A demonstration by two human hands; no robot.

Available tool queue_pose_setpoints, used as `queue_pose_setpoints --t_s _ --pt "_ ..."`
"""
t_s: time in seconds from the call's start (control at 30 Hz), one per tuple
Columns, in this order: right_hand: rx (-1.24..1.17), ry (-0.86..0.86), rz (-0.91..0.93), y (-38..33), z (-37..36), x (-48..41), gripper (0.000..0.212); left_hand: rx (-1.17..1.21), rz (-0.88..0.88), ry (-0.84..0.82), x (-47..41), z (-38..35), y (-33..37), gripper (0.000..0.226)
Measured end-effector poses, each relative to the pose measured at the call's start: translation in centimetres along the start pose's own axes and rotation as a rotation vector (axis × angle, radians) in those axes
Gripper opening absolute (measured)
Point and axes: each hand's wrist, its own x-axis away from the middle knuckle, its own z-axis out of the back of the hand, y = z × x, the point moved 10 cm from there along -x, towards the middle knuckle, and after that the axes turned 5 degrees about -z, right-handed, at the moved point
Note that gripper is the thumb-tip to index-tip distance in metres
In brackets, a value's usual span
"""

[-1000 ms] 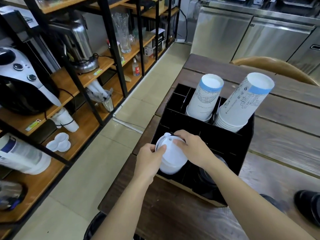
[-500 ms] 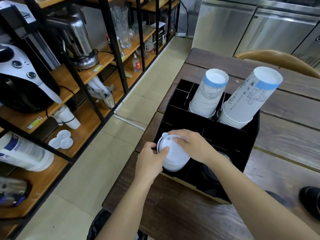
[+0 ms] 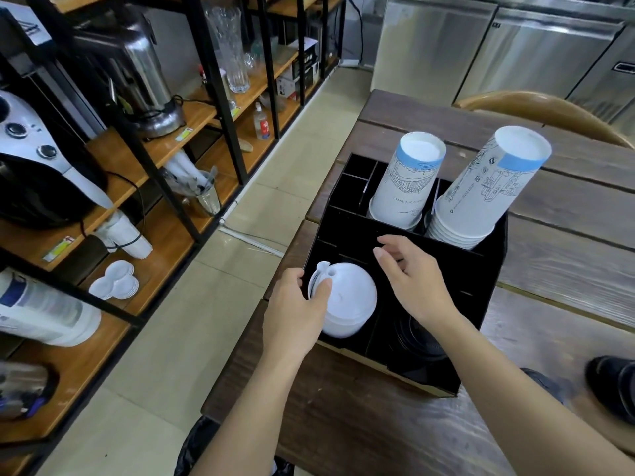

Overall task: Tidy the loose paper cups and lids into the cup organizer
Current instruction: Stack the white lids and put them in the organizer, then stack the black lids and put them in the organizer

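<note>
A black cup organizer (image 3: 488, 269) sits on the wooden table. A stack of white lids (image 3: 347, 304) rests in its front left compartment. My left hand (image 3: 295, 314) holds the stack's left edge, thumb on top. My right hand (image 3: 412, 280) hovers just right of the lids, fingers spread and holding nothing. Black lids (image 3: 415, 341) lie in the front right compartment, partly hidden by my right wrist. Two stacks of printed paper cups stand upside down in the rear compartments: one in the middle (image 3: 405, 187), one tilted at the right (image 3: 481, 190).
The dark wooden table (image 3: 567, 255) ends at a tiled aisle on the left. Beyond it stand black-framed wooden shelves (image 3: 154, 149) with appliances, glassware and spare cups. A wooden chair back (image 3: 543, 111) is behind the table. A dark object (image 3: 615, 386) lies at the right edge.
My right hand has lifted off the white lid stack and opened. The left hand still holds the stack, which sits lower in its compartment.
</note>
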Motion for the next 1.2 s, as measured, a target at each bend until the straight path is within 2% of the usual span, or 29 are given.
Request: queue_pose_setpoints --t_s 0.17,0.23,0.3,0.37,0.47,0.57,0.7,0.8,0.93,1.03,1.13,1.2 --pt "-0.093 0.135 0.043 0.5 5.0 2.0 0.015 -0.121 -0.369 0.1 1.7 -0.2 7.7 0.049" --pt "-0.095 0.225 0.058 1.2 7.7 3.1 0.023 -0.115 -0.526 0.069 3.3 -2.3 11.1 0.048" --pt "-0.087 0.303 0.031 2.6 10.5 4.2 0.026 -0.092 -0.648 -0.042 5.5 -5.8 13.9 0.05" --pt "-0.085 0.374 -0.016 4.7 13.3 5.5 0.013 -0.087 -0.748 -0.201 8.1 -10.2 15.7 0.053" --pt "-0.035 0.416 -0.092 8.1 16.5 7.5 0.009 -0.121 -0.794 -0.45 11.6 -17.2 15.9 0.05" --pt "0.065 0.382 -0.238 12.8 18.2 9.6 0.027 -0.26 -0.672 -0.638 13.0 -23.9 13.2 0.062" --pt "0.084 0.196 -0.513 20.2 16.9 12.2 0.056 -0.408 -0.399 -0.756 12.5 -28.5 7.6 0.072" --pt "0.157 0.07 -0.658 25.0 15.4 14.2 0.052 -0.488 -0.246 -0.765 12.2 -30.1 4.7 0.075" --pt "0.387 0.001 -0.662 27.3 14.1 15.1 0.058 -0.519 -0.167 -0.677 12.0 -31.0 3.6 0.063" --pt "0.327 0.023 -0.63 27.2 13.6 14.8 0.052 -0.412 -0.084 -0.566 11.8 -31.5 3.4 0.042" --pt "0.054 0.058 -0.627 26.7 13.8 14.8 0.035 -0.092 0.233 -0.507 12.2 -31.6 1.7 0.036" --pt "-0.159 0.06 -0.62 26.4 13.9 14.7 0.035 0.097 0.363 -0.486 12.7 -31.7 1.4 0.034"
